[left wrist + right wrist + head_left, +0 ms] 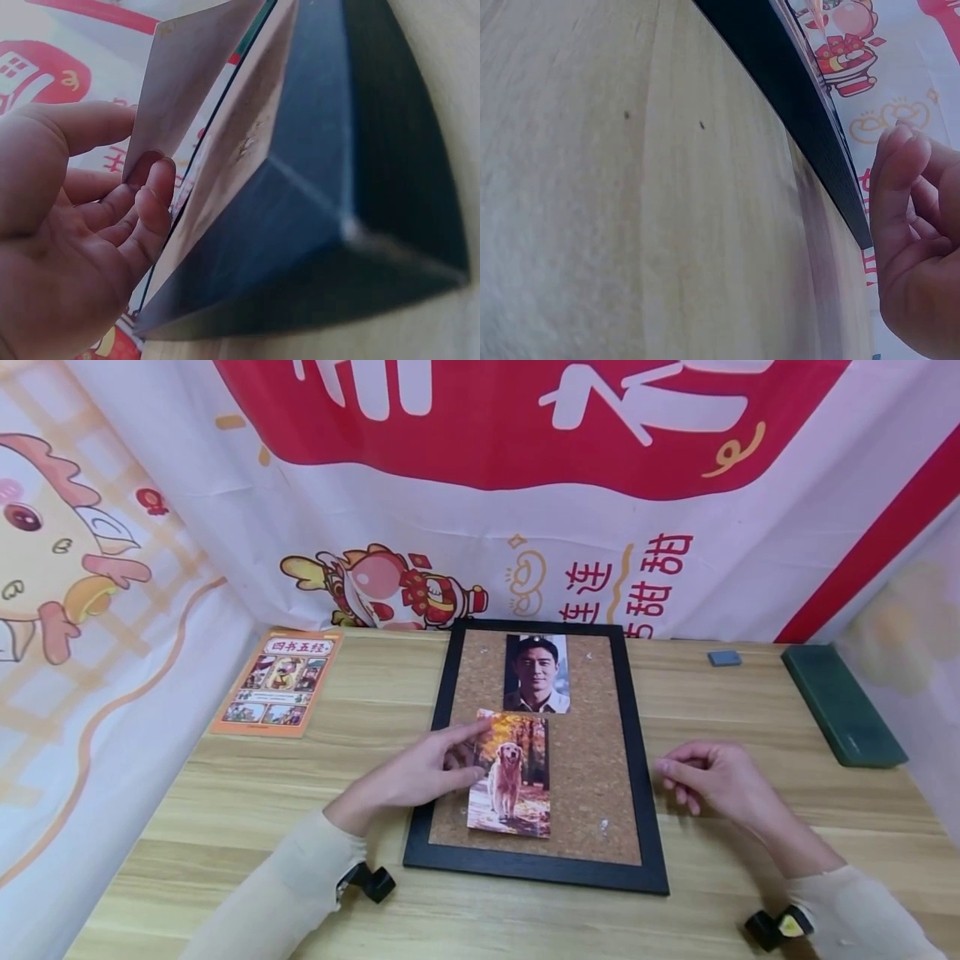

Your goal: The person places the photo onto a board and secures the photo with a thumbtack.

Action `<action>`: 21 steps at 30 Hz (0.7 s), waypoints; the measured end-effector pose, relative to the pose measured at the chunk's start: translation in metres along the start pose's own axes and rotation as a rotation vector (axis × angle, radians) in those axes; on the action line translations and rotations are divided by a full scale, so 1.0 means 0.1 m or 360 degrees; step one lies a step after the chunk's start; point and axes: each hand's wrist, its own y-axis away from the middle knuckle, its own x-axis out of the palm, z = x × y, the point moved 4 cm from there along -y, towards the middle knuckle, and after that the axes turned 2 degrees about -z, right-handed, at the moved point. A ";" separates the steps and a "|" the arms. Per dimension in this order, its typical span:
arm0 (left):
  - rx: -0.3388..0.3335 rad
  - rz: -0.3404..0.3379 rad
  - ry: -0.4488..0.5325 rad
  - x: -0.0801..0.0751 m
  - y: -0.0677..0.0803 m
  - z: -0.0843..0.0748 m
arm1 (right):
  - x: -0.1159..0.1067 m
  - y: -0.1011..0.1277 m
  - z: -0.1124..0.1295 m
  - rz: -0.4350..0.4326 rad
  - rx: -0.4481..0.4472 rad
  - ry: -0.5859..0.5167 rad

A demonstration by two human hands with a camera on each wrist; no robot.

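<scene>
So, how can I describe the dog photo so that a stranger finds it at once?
Look for the black-framed cork board in the middle of the wooden table. Two photos lie on it, one above the other. The dog photo is the lower one, a golden dog among autumn trees, its left edge pinched by the left hand; the upper is a portrait.

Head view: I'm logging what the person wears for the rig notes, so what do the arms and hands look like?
Both arms wear long cream sleeves, left sleeve and right sleeve. The left hand and right hand are bare. A small black camera sits at the left wrist, a black-and-yellow one at the right.
</scene>
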 end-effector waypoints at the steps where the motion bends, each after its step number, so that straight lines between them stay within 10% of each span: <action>1: 0.0003 0.0009 -0.0002 0.02 -0.02 0.01 | 0.01 0.00 0.00 0.0008 0.0005 -0.0007; 21: 0.0032 0.0075 -0.0464 0.16 -0.26 -0.03 | 0.16 -0.04 0.13 0.0131 -0.0005 -0.0123</action>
